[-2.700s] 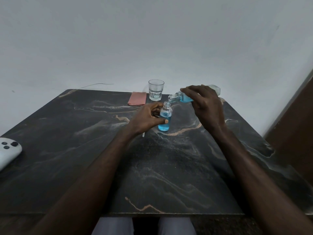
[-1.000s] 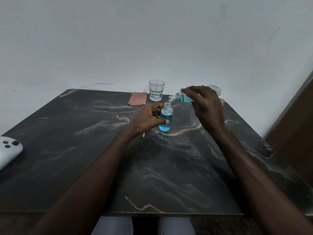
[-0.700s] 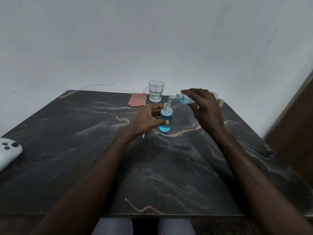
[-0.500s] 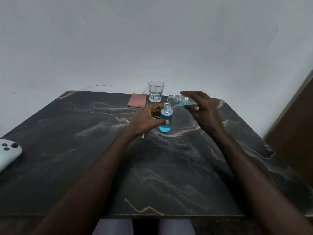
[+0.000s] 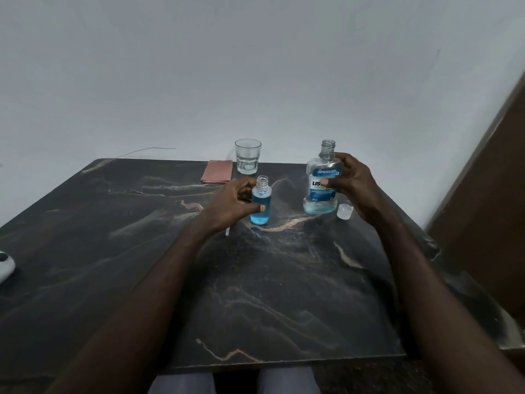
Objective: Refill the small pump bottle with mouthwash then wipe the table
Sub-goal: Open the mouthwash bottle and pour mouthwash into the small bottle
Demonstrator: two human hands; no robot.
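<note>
A small clear bottle (image 5: 260,204) with no pump on its neck stands on the dark marble table (image 5: 142,251), filled with blue mouthwash up to its shoulder. My left hand (image 5: 230,206) grips it from the left. The large mouthwash bottle (image 5: 321,191) stands upright and uncapped to the right, with a little blue liquid at its bottom. My right hand (image 5: 355,183) holds it from the right side. Its clear cap (image 5: 345,211) lies on the table just beside it. A thin white tube end (image 5: 227,231) pokes out below my left wrist.
A folded pink cloth (image 5: 217,175) lies at the table's far edge, and an empty drinking glass (image 5: 247,156) stands right of it. A white controller (image 5: 5,265) rests at the left edge. A brown panel (image 5: 488,194) rises on the right.
My right hand has tipped the large bottle back from pouring to upright and moved it right, down toward the table. The small bottle's blue level rose. My left hand stayed put.
</note>
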